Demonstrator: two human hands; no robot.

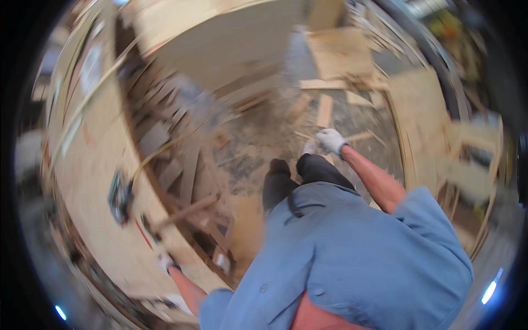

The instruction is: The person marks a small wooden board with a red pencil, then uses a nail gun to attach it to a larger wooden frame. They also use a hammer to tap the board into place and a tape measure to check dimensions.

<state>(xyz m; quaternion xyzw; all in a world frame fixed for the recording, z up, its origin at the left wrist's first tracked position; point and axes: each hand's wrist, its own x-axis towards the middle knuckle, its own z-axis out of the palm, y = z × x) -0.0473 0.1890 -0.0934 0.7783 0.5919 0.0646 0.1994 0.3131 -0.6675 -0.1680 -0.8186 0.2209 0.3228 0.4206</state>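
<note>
My left hand, in a pale work glove, is at the edge of a long plywood bench. Motion smears its fingers. Just beyond it lie a thin red stick and a hammer whose handle juts past the bench edge. Further up the bench sits a dark green power tool with a cord. My right hand, in a white glove, is closed in front of my legs. What it holds, if anything, is hidden. Behind it a thin wood strip shows; whether they touch I cannot tell.
Scrap boards litter the floor along the bench. Wood offcuts lie ahead. A large panel stands at the far side. To the right are a plywood sheet and a wooden frame. A yellowish cord hangs off the bench.
</note>
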